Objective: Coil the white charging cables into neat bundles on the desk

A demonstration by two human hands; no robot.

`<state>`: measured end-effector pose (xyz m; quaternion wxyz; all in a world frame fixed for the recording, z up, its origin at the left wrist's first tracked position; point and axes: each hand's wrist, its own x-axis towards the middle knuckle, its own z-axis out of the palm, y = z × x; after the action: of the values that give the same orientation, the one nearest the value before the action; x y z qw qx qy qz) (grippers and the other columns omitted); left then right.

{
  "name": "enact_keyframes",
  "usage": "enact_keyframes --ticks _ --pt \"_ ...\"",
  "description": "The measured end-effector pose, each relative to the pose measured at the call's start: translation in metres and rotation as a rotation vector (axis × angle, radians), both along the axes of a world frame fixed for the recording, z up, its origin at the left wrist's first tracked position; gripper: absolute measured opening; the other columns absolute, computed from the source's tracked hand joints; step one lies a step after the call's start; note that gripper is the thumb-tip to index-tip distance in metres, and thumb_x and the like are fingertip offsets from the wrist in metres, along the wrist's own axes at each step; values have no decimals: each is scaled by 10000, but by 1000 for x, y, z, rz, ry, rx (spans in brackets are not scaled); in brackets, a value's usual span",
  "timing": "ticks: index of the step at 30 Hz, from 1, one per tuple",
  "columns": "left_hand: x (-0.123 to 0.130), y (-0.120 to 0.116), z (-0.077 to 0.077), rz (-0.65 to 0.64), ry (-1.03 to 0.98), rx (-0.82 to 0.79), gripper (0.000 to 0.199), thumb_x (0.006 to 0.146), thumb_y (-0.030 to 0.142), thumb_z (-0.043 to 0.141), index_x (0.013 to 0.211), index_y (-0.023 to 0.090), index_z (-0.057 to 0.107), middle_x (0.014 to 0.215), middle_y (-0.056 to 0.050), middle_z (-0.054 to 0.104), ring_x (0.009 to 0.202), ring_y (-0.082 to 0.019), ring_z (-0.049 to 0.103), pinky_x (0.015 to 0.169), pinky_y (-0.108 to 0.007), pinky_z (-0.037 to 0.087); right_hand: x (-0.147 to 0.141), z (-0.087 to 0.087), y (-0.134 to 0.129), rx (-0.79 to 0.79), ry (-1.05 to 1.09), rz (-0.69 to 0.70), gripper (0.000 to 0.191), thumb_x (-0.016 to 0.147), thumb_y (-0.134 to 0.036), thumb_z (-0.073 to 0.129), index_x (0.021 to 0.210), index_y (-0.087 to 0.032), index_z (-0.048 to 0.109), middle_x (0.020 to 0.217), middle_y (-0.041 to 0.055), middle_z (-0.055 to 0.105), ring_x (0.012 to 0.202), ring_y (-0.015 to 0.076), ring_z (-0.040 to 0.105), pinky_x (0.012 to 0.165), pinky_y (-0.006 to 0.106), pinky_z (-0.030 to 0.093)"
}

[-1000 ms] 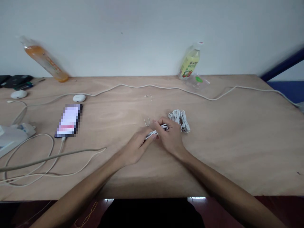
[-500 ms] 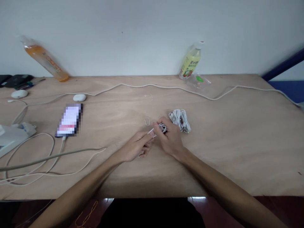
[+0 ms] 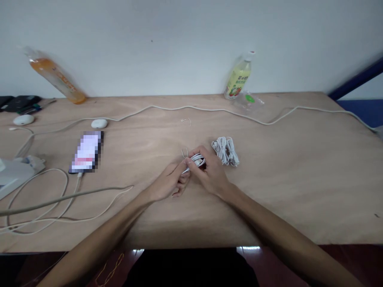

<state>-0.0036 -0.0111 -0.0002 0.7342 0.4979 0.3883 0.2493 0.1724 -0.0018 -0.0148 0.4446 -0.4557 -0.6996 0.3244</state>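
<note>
Between both hands is a white USB cable (image 3: 197, 160) wound into a flat coil, with a metal plug showing in its middle. My left hand (image 3: 170, 181) pinches the coil's left end between thumb and fingers. On the right side, my right hand (image 3: 209, 169) is closed round the coil, its thumb close to the left one. Two thin ends of a white twist tie (image 3: 184, 152) stick up just beyond the thumbs; whether it goes round the coil I cannot tell. Bundled white cables (image 3: 225, 151) lie just beyond my right hand.
Small white ties (image 3: 186, 120) lie farther back. At the left are a phone (image 3: 87, 151) on a charging cable, white earbud cases (image 3: 99, 123) and a power strip (image 3: 14, 175). An orange drink bottle (image 3: 58, 79) and a yellow-green bottle (image 3: 238, 79) lean against the wall.
The coil has shifted slightly left and turned, so its metal plug shows more clearly. The hands are closer together. The tie's ends now meet low down by my thumbs instead of forming an open U.
</note>
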Motion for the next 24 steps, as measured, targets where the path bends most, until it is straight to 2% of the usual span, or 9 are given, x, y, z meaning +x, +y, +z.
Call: enact_keyframes --ticks 4,7,9,13,16,19,21,24 --pt "-1 1 2 -10 3 -43 642 999 805 523 697 250 409 588 97 275 432 -73 281 363 -214 288 0 -1 0 34 -12 -18 167 1004 -368 599 877 -259 594 707 -16 677 617 173 593 636 309 463" --pt "-2 1 1 -22 -4 -70 607 1008 784 524 771 226 521 574 106 281 420 -77 289 368 -214 288 0 -1 -1 -20 3 0 186 1040 -359 558 879 -267 572 583 -54 623 542 169 559 619 310 455" --pt "-3 2 -1 -14 -32 -89 577 1001 761 558 783 228 513 576 119 255 416 -72 253 369 -215 297 -1 -1 -2 -65 18 14 194 1053 -359 543 884 -267 568 534 -76 575 503 163 527 599 305 441" --pt "-3 2 -4 20 -65 -73 496 993 708 609 868 239 505 590 114 341 431 -79 258 384 -223 327 -1 -2 -1 -22 -9 -49 192 1025 -365 564 870 -255 594 637 -41 620 563 165 550 601 304 424" --pt "-1 0 -4 68 -8 38 491 1002 709 604 925 229 534 649 87 420 476 -90 308 423 -233 328 -1 -3 0 13 -38 -88 193 1015 -357 572 849 -259 581 693 -20 657 602 175 570 619 308 432" --pt "-2 -3 -3 110 131 243 508 1051 703 535 876 227 523 688 62 439 537 -108 366 492 -255 345 -2 -4 0 13 -52 -101 196 1021 -357 568 847 -265 570 723 -13 687 620 181 585 628 308 445" --pt "-3 -4 -2 94 220 349 492 1092 672 469 882 231 533 665 59 437 564 -130 389 539 -274 356 -2 -5 -1 1 -58 -97 203 1030 -358 559 849 -266 567 704 -20 679 606 178 585 621 305 441" --pt "-6 -4 -2 55 290 415 476 1125 627 410 876 239 532 634 54 445 589 -153 416 585 -291 367 -2 -5 -3 23 -92 -100 212 1037 -336 547 838 -265 562 675 -25 650 591 175 568 621 307 430"
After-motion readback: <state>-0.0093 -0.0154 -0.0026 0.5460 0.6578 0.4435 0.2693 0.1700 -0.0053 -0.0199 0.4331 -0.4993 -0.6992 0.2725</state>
